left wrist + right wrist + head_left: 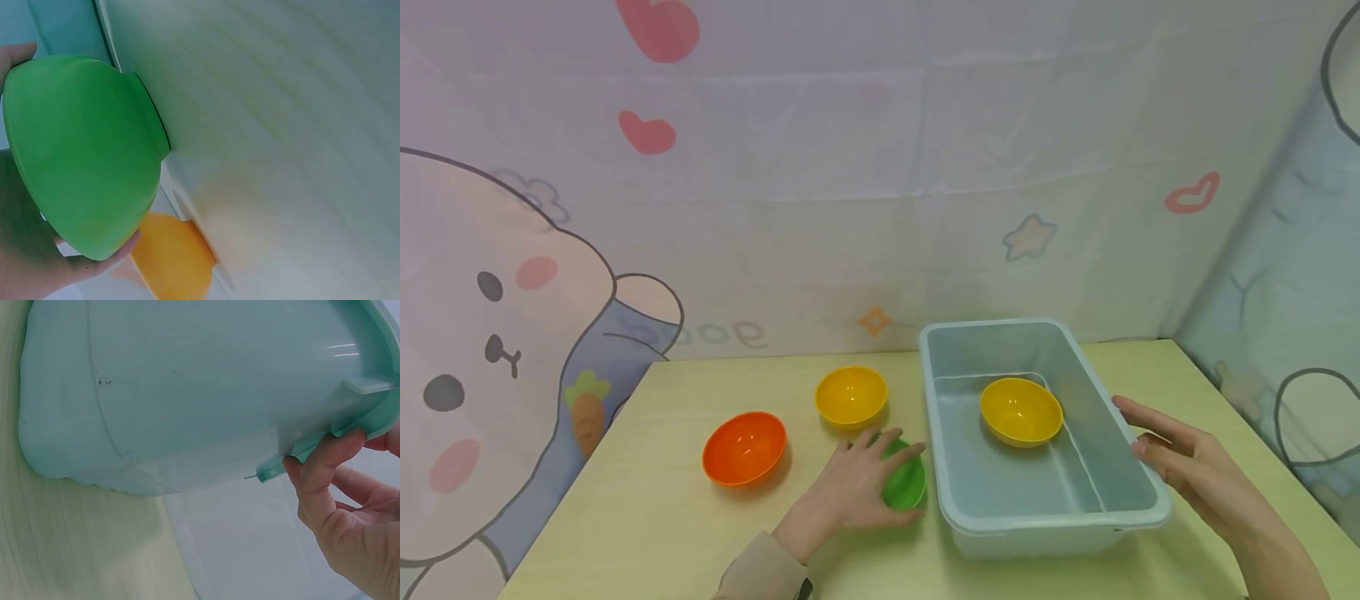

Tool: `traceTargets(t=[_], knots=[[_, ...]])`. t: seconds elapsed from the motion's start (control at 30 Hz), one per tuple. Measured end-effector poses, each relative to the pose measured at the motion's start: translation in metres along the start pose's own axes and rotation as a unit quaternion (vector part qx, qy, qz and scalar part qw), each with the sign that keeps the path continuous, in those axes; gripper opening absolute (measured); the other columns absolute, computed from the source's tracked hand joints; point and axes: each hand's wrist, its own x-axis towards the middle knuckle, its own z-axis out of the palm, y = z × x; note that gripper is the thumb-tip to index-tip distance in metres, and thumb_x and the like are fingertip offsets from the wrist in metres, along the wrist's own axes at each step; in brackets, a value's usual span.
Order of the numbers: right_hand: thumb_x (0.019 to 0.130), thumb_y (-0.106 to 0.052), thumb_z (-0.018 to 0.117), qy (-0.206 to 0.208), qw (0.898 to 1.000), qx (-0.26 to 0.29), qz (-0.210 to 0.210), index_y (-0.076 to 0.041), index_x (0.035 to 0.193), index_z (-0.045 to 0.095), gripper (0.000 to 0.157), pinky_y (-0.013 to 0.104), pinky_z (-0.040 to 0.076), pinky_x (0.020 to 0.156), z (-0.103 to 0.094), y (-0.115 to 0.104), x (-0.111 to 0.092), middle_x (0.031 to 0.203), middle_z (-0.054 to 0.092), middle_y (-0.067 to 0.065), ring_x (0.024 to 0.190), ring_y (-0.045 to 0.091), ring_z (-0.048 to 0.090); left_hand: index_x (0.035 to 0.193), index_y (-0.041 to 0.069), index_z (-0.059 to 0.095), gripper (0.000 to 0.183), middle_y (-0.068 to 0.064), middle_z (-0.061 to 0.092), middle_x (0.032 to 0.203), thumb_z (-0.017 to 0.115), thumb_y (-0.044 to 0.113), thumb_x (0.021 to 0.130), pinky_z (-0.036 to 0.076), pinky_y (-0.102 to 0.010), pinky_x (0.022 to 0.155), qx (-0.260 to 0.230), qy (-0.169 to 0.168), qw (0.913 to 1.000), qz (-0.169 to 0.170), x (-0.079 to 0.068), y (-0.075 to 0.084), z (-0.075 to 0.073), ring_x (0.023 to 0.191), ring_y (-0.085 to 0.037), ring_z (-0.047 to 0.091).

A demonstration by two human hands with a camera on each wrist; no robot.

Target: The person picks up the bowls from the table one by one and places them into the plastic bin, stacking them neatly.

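My left hand (857, 487) grips a green bowl (908, 486) by its rim, just left of a pale blue plastic bin (1052, 525). In the left wrist view the green bowl (84, 150) shows its outside and foot, with thumb and fingers at opposite sides of the rim. My right hand (1202, 479) holds the bin's right rim; the right wrist view shows fingers (319, 481) curled under the rim's edge. Inside the bin sits a yellow bowl (1021, 412), upright.
Another yellow bowl (852, 397) stands on the table (647, 508) behind my left hand. An orange bowl (745, 450) is farther left. A printed cloth (820, 208) hangs along the table's back edge, and more cloth hangs at the right.
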Motion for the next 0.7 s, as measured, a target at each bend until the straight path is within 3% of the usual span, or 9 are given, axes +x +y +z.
traceTargets(t=[0.23, 0.7], knots=[[0.102, -0.006, 0.039, -0.008, 1.000, 0.016, 0.003, -0.012, 0.152, 0.027, 0.052, 0.026, 0.055, 0.085, -0.001, -0.001, 0.002, 0.138, 0.050, -0.023, 0.111, 0.001, 0.061, 0.145, 0.041, 0.037, 0.080, -0.004, 0.043, 0.148, 0.057, 0.074, 0.076, 0.045, -0.053, 0.095, 0.019, 0.011, 0.9998, 0.002, -0.002, 0.001, -0.001, 0.130, -0.030, 0.045], [0.102, -0.006, 0.040, -0.002, 1.000, 0.016, 0.008, -0.012, 0.152, 0.028, 0.051, 0.027, 0.055, 0.084, 0.000, 0.001, 0.000, 0.137, 0.050, -0.024, 0.109, 0.001, 0.061, 0.145, 0.038, 0.038, 0.078, -0.006, 0.041, 0.150, 0.058, 0.071, 0.077, 0.044, -0.058, 0.096, 0.017, 0.010, 0.9998, 0.006, -0.005, 0.002, -0.010, 0.132, -0.036, 0.045]])
